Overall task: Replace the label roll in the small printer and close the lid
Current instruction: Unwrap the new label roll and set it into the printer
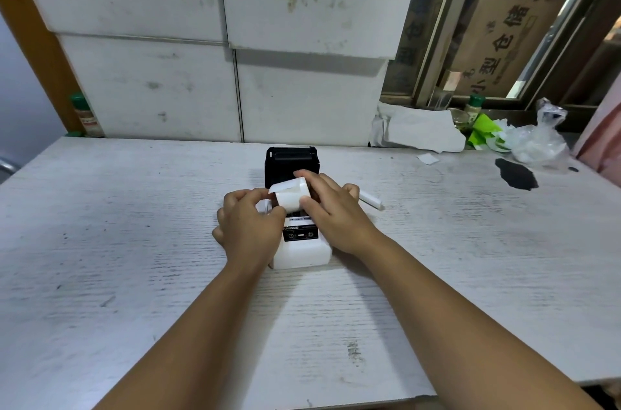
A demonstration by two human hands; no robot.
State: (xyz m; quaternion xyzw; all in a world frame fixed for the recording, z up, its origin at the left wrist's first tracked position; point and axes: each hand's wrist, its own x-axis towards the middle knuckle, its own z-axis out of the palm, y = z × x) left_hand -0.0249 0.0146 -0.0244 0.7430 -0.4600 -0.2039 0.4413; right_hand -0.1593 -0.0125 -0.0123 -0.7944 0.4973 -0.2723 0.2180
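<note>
A small white printer (300, 253) sits mid-table with its black lid (290, 159) tipped open toward the wall. Just above the printer's open bay is a white label roll (290, 196), held between both hands. My left hand (250, 224) pinches the roll's left end and loose label edge. My right hand (331, 211) grips its right end with fingers curled over the top. The bay itself is hidden behind the roll and hands. The printer's black control panel (300, 233) shows between my wrists.
A second white roll or core (371, 201) lies just right of the printer. Crumpled paper (420, 130), green wrappers, a plastic bag (541, 140), a bottle and a dark stain (515, 174) crowd the back right. White boxes stand stacked against the wall behind.
</note>
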